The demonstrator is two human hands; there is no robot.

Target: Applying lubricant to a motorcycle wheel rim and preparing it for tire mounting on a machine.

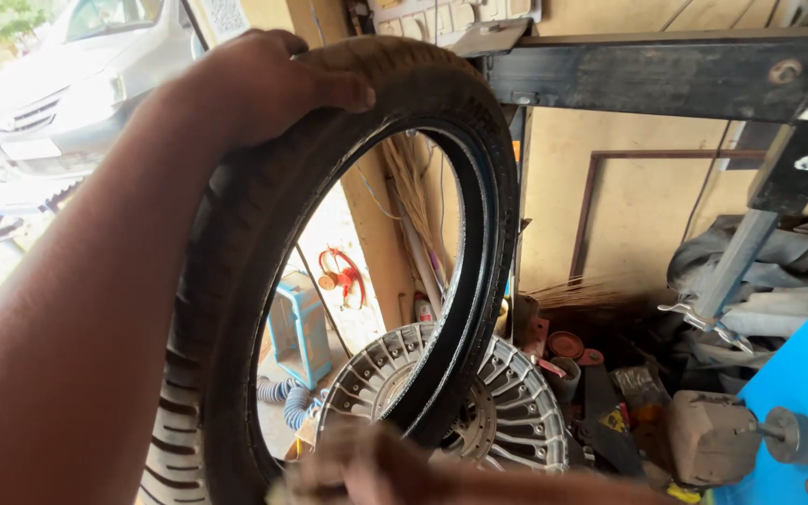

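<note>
- Up top, frame centre: black metal beam (666, 70) runs across just right of the tyre (479, 168); tyre's upper right edge sits close to beam end, little room there.
- Left side opens to daylight w/ a silver car (77, 65) outside; more free space that way.
- Low & behind: alloy wheel rim (516, 411) w/ many thin spokes stands on the floor, seen partly thru the tyre's hole; tyre's lower right edge overlaps it in view, can't tell if touching.
- Right: blue machine body (806, 383) fills the corner, grey tubes/sheeting piled behind, clutter of parts on the floor between it & the rim.
- Tyre is held upright, tilted a bit, in front of the person, hole facing the camera.
- Left hand (254, 84) lies over the tyre's top tread, fingers curled over the crown, thumb along the near side; grip closed on the tyre.
- Right hand (367, 468) at bottom edge, blurred, just by the tyre's lower inner bead; can't tell if its grip is open or closed, or if it touches.
- Count: 1 tyre, 1 rim, 1 beam, 1 car, 2 hands.
- Thru the hole also: 1 light blue stand (299, 327), 1 ribbed hose (287, 397) on the floor.
</note>
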